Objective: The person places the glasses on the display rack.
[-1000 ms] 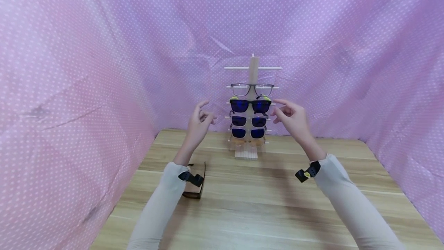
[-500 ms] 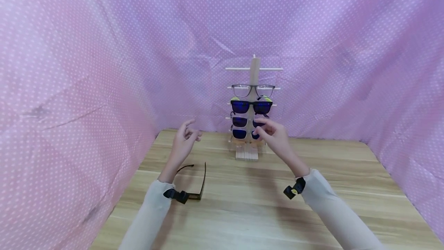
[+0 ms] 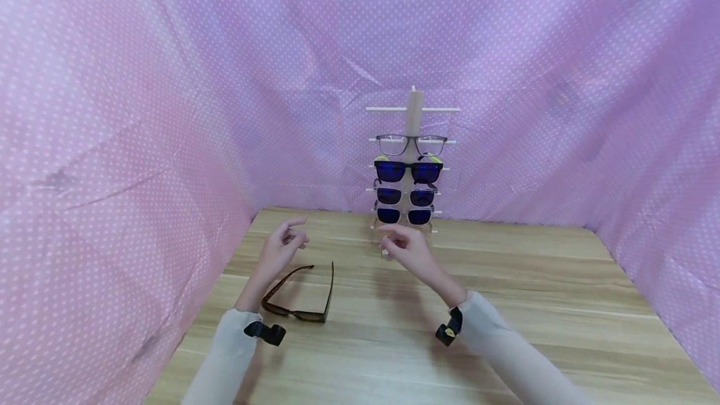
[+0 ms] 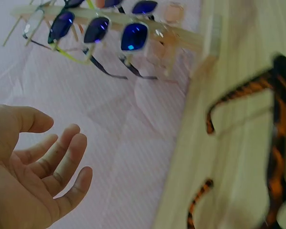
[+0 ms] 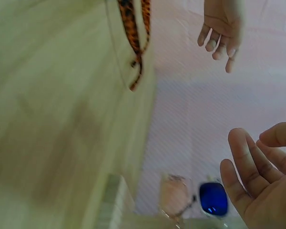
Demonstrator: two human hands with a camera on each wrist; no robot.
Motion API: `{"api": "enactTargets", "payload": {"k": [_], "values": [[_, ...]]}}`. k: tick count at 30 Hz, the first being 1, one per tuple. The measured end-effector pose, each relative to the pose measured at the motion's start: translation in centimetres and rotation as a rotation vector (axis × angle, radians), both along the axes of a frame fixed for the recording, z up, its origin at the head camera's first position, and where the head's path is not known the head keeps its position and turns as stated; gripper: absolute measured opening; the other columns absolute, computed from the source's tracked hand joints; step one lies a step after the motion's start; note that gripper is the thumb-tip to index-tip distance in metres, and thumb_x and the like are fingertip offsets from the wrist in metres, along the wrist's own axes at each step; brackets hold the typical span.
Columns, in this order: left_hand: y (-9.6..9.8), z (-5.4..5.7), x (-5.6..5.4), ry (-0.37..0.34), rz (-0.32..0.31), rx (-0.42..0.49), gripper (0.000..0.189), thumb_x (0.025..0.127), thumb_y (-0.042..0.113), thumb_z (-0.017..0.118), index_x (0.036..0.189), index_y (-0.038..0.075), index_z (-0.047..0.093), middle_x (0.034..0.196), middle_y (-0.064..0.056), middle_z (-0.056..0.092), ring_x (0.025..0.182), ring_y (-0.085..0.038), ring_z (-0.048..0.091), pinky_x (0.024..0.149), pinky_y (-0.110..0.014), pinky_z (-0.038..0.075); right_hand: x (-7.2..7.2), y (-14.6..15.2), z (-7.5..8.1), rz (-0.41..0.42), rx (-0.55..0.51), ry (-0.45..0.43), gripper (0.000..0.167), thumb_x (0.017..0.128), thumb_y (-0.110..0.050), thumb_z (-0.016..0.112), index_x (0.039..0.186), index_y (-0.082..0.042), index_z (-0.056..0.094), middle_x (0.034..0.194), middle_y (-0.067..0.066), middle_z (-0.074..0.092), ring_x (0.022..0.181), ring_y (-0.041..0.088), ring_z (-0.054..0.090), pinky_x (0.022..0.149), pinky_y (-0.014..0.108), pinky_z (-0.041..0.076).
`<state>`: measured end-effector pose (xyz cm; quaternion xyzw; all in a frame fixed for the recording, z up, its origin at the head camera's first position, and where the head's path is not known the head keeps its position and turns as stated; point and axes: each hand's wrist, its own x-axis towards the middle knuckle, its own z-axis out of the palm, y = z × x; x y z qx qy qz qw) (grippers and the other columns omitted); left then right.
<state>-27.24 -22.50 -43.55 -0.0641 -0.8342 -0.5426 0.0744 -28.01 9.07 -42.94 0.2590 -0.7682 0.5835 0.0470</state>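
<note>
Tortoiseshell sunglasses point(image 3: 306, 315) lie on the table with their temples unfolded and pointing toward the back. Just above and left of them hovers my left hand point(image 3: 279, 250), fingers loosely bent and holding nothing. My right hand point(image 3: 409, 250), also holding nothing, is in the air in front of the foot of a wooden glasses stand point(image 3: 414, 114). On the stand's rods hang clear-lensed glasses point(image 3: 392, 144), black sunglasses point(image 3: 390, 171), two pale-framed pairs with dark blue lenses, and a pale orange pair at the bottom, partly hidden by my right hand in the head view.
The wooden table point(image 3: 506, 280) is bounded at the back and sides by a pink dotted cloth point(image 3: 315, 80). The top rod point(image 3: 385, 109) of the stand bears no glasses. Each wrist wears a black strap with a small camera.
Both hands have come away from the stand, back toward me, down and to the left. The left arm uncovers the tortoiseshell sunglasses. The glasses on the stand stay as they were.
</note>
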Motion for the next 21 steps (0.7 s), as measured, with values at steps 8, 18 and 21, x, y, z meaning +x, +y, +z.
{"api": "enactTargets", "payload": {"k": [8,18,21], "values": [[-3.2,-2.1,0.8,-0.037,-0.063,-0.088,0.035,0.102,0.013,0.061,0.135,-0.001,0.059,0.11,-0.025,0.071,0.094,-0.024,0.067,0.078,-0.023,0.052,0.2,-1.9,-2.9,0.064,0.07,-0.046,0.027,0.097,0.003,0.061,0.123,0.009,0.066,0.088,0.026,0.074,0.066,0.037,0.069,0.064,0.045,0.061],[-6.7,-4.0,1.8,-0.072,-0.236,-0.195,0.031,0.103,0.011,0.06,0.128,-0.006,0.062,0.115,-0.028,0.069,0.104,-0.031,0.068,0.086,-0.022,0.052,2.1,-4.5,-5.4,0.151,0.161,-0.094,0.029,0.096,0.0,0.061,0.124,0.004,0.068,0.091,0.026,0.074,0.073,0.035,0.07,0.063,0.028,0.058],[-7.3,-4.4,2.1,-0.093,-0.255,-0.174,0.031,0.101,0.01,0.062,0.126,-0.009,0.062,0.115,-0.027,0.069,0.104,-0.028,0.068,0.086,-0.022,0.052,2.7,-5.3,-6.3,0.176,0.203,-0.107,0.031,0.095,-0.001,0.063,0.126,0.004,0.067,0.092,0.024,0.074,0.073,0.033,0.07,0.062,0.02,0.053]]}}
